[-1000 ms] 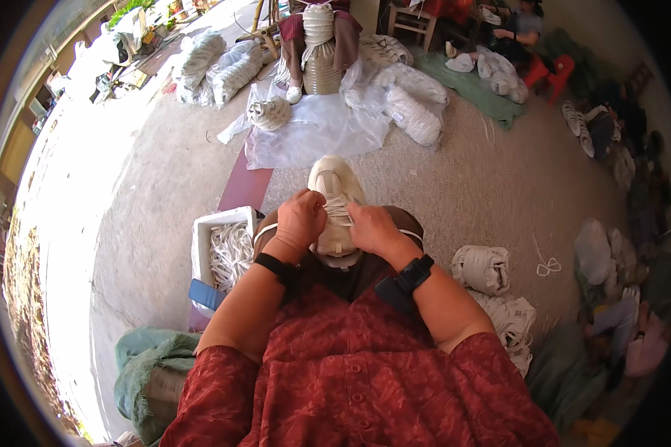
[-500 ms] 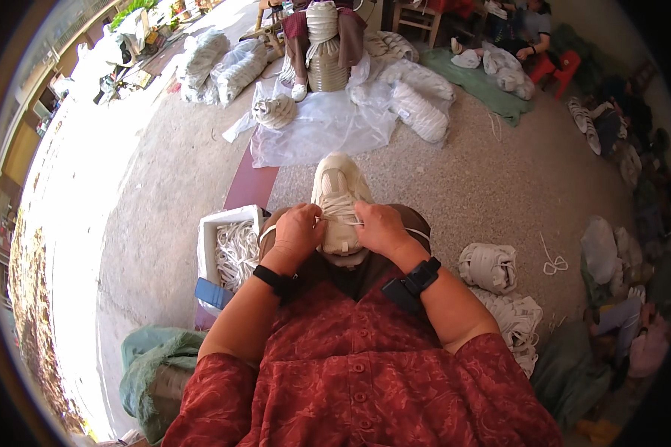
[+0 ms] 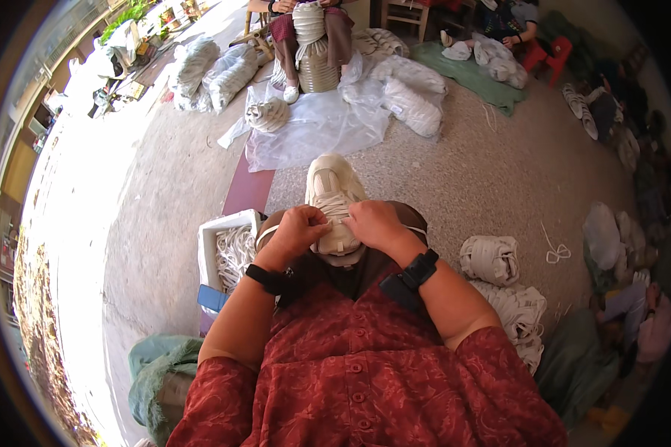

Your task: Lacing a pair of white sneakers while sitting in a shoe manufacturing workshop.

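A cream lace-up sneaker sits between my knees, its toe pointing away from me. Its pale shoelace crosses the tongue in several rows. On the left side of the lacing, my left hand is closed, thumb and fingertips pinched on the lace. My right hand pinches the lace from the other side, its fingertips close to the middle of the shoe. The bit of lace inside each pinch is mostly covered by the fingers.
By my left knee stands a white box of loose laces. Bundled shoe parts lie on the floor at my right. Ahead, clear plastic sheeting and wrapped bundles lie before a seated person. A red stool stands far right.
My fingertips have shifted over the lacing, the right ones inward toward the middle of the shoe. The sneaker stays between my knees; the whole view has shifted slightly.
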Motion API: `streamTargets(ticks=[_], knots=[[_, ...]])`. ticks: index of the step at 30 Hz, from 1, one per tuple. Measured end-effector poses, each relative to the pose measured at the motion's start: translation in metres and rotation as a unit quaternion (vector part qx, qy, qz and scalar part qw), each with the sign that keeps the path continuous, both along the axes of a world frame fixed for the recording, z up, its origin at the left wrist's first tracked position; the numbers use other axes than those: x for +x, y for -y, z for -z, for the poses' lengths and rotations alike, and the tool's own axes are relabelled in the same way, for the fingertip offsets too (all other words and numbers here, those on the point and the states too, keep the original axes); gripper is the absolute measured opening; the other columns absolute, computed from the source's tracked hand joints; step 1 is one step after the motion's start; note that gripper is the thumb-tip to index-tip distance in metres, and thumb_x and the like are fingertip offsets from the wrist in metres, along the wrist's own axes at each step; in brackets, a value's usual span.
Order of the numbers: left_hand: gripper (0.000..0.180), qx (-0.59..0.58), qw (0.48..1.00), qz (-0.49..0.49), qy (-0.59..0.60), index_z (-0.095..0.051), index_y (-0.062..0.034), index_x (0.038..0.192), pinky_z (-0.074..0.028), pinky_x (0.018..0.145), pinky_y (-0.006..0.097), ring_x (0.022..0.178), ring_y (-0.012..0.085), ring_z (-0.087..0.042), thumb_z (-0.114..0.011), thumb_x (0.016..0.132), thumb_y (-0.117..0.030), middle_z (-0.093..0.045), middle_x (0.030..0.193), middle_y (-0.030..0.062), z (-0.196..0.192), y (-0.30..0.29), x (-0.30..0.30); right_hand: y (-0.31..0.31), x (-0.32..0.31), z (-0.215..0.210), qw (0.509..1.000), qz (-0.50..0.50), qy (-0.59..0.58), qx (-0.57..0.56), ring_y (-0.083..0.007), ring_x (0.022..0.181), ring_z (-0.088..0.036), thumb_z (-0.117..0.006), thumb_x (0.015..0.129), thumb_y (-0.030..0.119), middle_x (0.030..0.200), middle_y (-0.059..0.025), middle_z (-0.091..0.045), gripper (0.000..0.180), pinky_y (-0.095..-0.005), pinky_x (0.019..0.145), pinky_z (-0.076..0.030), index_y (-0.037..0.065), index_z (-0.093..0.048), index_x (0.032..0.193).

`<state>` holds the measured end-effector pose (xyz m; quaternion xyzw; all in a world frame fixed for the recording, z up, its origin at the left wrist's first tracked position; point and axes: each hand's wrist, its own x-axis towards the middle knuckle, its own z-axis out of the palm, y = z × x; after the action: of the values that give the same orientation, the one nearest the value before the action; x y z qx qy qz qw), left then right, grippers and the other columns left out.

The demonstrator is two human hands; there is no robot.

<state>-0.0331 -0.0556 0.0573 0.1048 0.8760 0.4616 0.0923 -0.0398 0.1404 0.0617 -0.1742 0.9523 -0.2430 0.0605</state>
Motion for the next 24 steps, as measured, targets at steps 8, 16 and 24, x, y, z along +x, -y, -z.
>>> streamTargets(ticks=[8,16,24], knots=[[0.015,-0.018,0.995,0.092,0.032,-0.065,0.0001,0.078,-0.049,0.063,0.032,0.068,0.0209,-0.062,-0.069,0.069,-0.01,-0.064,0.074,0.0116,-0.013,0.005,-0.01,0.001,-0.02,0.002,0.996,-0.003,0.076,0.042,-0.0337,0.083,-0.063,-0.059,0.076,0.025,0.084,-0.0184,-0.065,0.022,-0.0415,0.073,-0.05,0.005,-0.066,0.079],[0.016,-0.085,0.994,0.048,-0.057,-0.067,-0.0018,0.082,-0.049,0.065,0.033,0.071,0.0221,-0.062,-0.069,0.069,-0.01,-0.063,0.077,0.0113,-0.01,0.011,-0.005,-0.007,-0.021,0.008,0.988,-0.026,0.127,-0.082,-0.0334,0.075,-0.062,-0.055,0.068,0.013,0.077,-0.0178,-0.063,0.013,-0.0403,0.067,-0.048,0.005,-0.064,0.073],[0.014,-0.08,0.989,0.057,-0.113,-0.067,-0.0025,0.081,-0.049,0.064,0.034,0.069,0.0247,-0.062,-0.068,0.07,-0.01,-0.062,0.079,0.011,0.001,0.004,0.002,-0.006,-0.018,-0.001,0.989,-0.027,0.131,-0.064,-0.0333,0.078,-0.062,-0.054,0.069,0.013,0.078,-0.0178,-0.063,0.014,-0.0406,0.07,-0.048,0.005,-0.064,0.074]])
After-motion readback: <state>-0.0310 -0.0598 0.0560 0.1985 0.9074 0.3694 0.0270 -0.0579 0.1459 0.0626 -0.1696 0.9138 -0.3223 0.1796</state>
